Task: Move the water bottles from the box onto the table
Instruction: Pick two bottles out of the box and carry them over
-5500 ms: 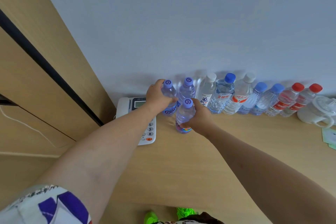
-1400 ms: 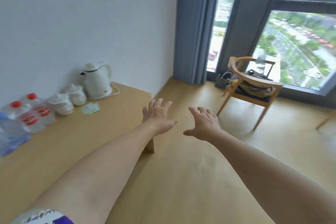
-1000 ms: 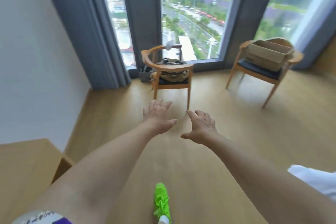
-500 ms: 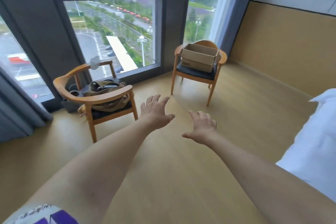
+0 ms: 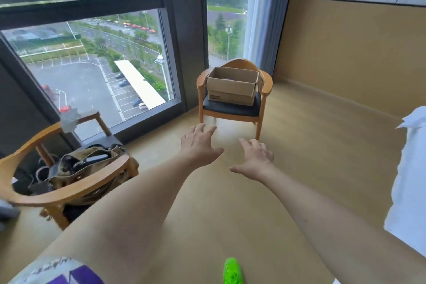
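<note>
An open cardboard box (image 5: pixel 231 89) sits on the dark seat of a wooden armchair (image 5: pixel 232 108) by the window, ahead of me. A hint of purple shows inside its rim; the bottles in it are otherwise hidden. My left hand (image 5: pixel 199 144) and my right hand (image 5: pixel 254 159) are stretched out in front of me over the wooden floor, fingers spread, holding nothing. Both hands are well short of the chair. The table and the bottles standing on it are out of view.
A second wooden armchair (image 5: pixel 66 189) at the lower left holds an olive bag (image 5: pixel 85 168) and clutter. A white bed corner (image 5: pixel 412 180) juts in from the right. A tall window and a curtain (image 5: pixel 265 16) stand behind the box. My green shoe (image 5: pixel 232 272) is on the floor.
I have turned away from the table and its bottles towards the window. The chair with the box has come to the centre and grown nearer. Both hands stay open and empty.
</note>
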Demonstrator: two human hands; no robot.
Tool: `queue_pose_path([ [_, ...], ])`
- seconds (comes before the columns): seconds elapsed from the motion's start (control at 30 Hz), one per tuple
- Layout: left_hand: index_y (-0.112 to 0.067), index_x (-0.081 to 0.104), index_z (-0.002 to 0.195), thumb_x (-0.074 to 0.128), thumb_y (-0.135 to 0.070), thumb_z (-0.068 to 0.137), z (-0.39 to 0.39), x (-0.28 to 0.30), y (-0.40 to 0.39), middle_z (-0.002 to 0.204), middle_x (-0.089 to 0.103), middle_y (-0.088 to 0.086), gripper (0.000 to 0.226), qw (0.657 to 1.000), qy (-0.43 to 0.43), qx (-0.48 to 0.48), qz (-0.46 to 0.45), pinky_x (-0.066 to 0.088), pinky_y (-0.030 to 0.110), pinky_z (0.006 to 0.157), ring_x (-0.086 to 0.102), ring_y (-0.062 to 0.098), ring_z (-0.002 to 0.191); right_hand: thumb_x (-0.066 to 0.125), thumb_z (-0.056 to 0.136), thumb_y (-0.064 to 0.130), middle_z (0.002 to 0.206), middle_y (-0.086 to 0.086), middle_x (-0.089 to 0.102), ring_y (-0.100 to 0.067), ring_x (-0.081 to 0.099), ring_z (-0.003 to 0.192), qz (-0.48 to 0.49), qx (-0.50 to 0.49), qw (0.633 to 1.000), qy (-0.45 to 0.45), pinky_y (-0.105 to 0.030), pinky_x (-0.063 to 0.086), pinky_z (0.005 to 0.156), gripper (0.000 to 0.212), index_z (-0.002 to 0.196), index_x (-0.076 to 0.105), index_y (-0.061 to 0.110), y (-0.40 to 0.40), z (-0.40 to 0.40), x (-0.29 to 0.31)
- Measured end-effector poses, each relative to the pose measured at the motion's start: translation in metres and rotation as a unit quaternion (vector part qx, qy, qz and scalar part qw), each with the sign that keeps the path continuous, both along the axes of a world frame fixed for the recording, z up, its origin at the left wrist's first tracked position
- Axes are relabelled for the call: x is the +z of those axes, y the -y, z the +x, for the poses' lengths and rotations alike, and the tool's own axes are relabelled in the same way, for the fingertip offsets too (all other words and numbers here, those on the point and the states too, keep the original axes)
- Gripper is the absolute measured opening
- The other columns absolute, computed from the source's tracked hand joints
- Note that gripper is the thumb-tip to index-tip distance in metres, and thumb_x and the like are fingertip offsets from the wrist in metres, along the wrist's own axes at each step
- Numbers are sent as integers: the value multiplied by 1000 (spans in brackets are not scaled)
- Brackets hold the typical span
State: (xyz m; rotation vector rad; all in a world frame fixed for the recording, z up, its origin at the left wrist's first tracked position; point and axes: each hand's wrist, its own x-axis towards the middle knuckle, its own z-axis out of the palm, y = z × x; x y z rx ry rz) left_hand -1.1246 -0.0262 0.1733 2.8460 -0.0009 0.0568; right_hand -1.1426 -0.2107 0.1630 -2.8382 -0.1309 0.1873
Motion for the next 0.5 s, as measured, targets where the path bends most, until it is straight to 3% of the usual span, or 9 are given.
queue_pose_path([
  [0.5,-38,36,150,65,-65,80,318,-6,34,160,33,2,80,999,-36,-21,15,32,55,114,25,29,148,74,77,64,153,-3,37,-28,34,140,27,-21,999,-28,-44,37,106,94,154,28,34,37,305,0],
])
